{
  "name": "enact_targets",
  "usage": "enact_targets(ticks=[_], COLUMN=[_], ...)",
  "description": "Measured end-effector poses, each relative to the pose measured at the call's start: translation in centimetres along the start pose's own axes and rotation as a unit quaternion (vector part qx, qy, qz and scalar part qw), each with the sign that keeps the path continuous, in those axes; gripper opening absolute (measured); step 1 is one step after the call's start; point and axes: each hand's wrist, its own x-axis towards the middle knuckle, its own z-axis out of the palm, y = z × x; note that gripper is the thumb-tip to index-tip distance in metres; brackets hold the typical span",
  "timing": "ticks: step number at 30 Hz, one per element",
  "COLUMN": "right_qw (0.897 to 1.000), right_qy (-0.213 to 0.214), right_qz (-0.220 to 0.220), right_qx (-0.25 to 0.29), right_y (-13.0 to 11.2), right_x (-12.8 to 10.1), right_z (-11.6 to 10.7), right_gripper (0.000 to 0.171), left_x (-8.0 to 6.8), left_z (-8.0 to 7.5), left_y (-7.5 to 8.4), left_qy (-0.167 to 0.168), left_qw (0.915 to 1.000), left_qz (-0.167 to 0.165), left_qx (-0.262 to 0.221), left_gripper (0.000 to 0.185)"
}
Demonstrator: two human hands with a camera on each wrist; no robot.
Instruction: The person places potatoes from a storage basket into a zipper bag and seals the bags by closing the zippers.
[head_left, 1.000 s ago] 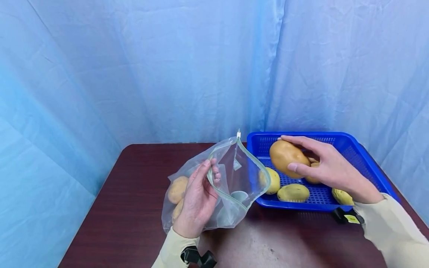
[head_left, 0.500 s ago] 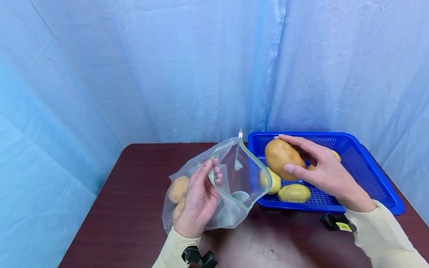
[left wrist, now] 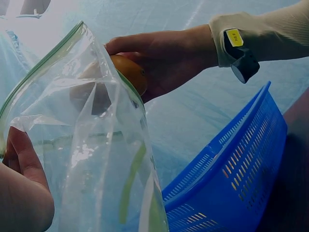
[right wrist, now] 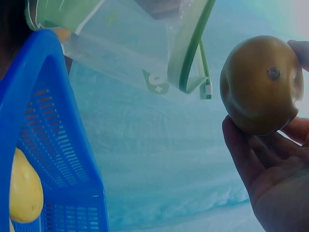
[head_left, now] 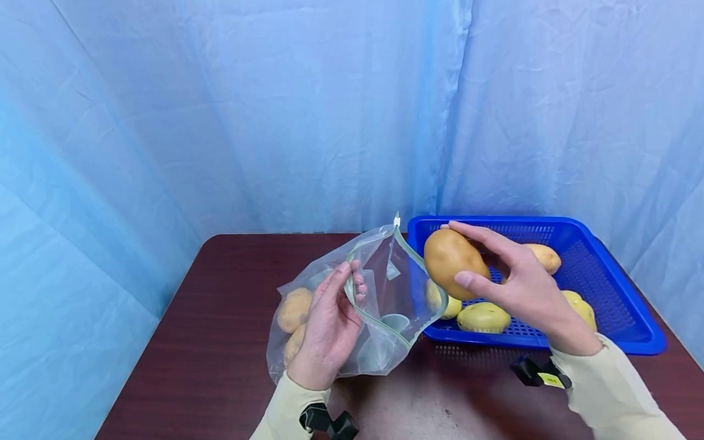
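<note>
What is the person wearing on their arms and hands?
Both hands, left hand and right hand, are bare, with no gloves. Long cream sleeves cover the arms. Each wrist has a black strap; the right strap carries a small yellow tag.

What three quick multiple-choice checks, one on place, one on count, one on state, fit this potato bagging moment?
1. Where is the potato that the right hand holds?
A. on the table
B. above the blue basket's left edge, beside the bag's mouth
C. inside the bag

2. How many potatoes show inside the bag?
A. none
B. two
C. five

3. The bag's mouth is:
A. zipped
B. knotted
C. held open by the left hand

Answers: 1 B, it sits lifted beside the rim; 2 B, two show at the bag's far left; 3 C, fingers pinch the rim.
</note>
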Motion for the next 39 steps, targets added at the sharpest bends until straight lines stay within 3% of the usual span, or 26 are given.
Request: enact_targets(ticks=[20, 39], right_qw=[0.999, 0.993], right_qy=[0.005, 0.015], right_qz=[-0.021, -0.101], right_qx=[0.035, -0.066], right_y=[-0.3, -0.5], right_x=[0.3, 0.2], right_z=[2.4, 4.3], right_gripper=[0.065, 0.080], left_x=[0.0, 0.1], left_z=[0.4, 0.5], left_y=[-0.3, -0.4], left_qy=[0.007, 0.007], left_qw=[1.0000, 1.0000], left_qz=[0.001, -0.003], left_qx=[0.002, 0.002], left_gripper=[0.016, 0.017])
